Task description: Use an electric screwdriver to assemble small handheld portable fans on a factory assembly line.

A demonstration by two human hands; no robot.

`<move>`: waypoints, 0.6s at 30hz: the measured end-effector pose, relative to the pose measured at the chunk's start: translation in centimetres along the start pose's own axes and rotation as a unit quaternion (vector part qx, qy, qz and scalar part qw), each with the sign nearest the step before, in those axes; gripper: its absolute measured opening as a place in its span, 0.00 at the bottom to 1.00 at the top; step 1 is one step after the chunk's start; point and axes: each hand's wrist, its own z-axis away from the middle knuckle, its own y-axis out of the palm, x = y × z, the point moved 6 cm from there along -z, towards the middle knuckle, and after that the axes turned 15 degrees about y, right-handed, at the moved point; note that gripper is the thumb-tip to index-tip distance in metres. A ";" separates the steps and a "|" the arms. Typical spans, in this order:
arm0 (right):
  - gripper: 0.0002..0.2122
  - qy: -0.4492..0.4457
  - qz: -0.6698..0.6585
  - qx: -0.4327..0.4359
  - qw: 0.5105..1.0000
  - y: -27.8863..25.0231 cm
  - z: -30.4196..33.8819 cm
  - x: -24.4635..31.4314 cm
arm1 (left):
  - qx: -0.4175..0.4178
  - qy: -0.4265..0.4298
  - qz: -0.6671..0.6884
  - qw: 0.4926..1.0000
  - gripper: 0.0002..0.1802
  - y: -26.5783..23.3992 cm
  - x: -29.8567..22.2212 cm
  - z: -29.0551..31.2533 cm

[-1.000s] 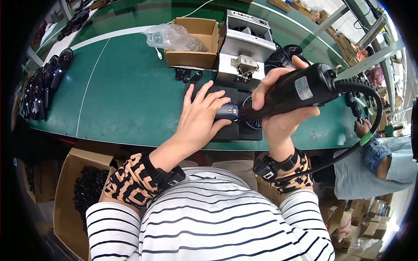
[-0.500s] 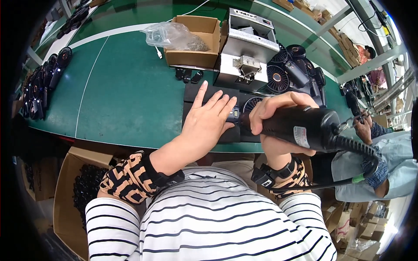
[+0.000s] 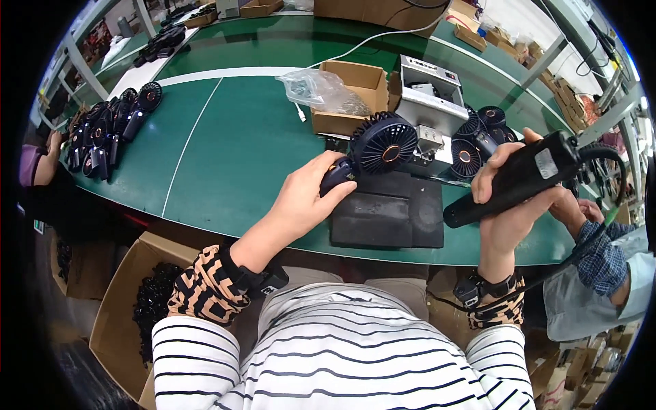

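Observation:
My left hand (image 3: 304, 195) is closed round the handle of a dark handheld fan (image 3: 385, 147). The fan is lifted off the work surface, its round grille pointing right. Below it a black rectangular pad (image 3: 372, 222) lies on the green tabletop (image 3: 239, 164). At the right, my right hand (image 3: 516, 215) grips a black electric screwdriver (image 3: 529, 174). The tool is tilted, its tip end down and to the left and its coiled cord trailing off to the right. Screwdriver and fan are apart.
Beyond the pad stand a cardboard box (image 3: 379, 89) with a plastic bag (image 3: 318, 92) and a metal machine (image 3: 444, 109). More fans lie beside the machine (image 3: 467, 158) and in a pile (image 3: 99, 137) at far left. A co-worker's sleeve (image 3: 594, 260) is close on the right.
My left hand, flat over the fan on the pad before, now holds it up and away from the pad. My right hand has drawn the screwdriver off to the right. The view has shifted.

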 end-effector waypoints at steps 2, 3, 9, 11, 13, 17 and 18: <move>0.43 0.015 -0.009 0.005 1.000 0.4 0.1 -1.6 | -0.013 -0.024 0.033 0.999 0.20 -0.8 1.0 0.8; 0.43 0.016 -0.015 0.012 1.000 0.7 0.1 -1.9 | -0.004 -0.074 0.065 0.995 0.19 -1.0 2.0 1.2; 0.41 0.023 -0.002 0.004 1.000 1.6 -0.2 -2.5 | -0.090 -0.156 0.166 0.970 0.15 -3.8 4.9 2.1; 0.41 0.023 -0.009 0.012 1.000 1.8 -0.4 -3.0 | -0.047 -0.129 0.078 0.987 0.15 -6.2 6.1 2.7; 0.42 0.004 -0.032 0.001 0.999 2.1 -0.2 -2.7 | -0.083 -0.170 0.062 0.980 0.15 -9.0 8.9 3.8; 0.43 0.010 -0.017 -0.022 1.000 0.3 0.2 -2.9 | -0.166 -0.206 -0.051 0.963 0.18 -18.1 17.2 6.4; 0.42 0.003 -0.018 -0.026 0.999 0.3 0.2 -3.2 | -0.169 -0.199 -0.173 0.950 0.20 -21.7 19.9 8.3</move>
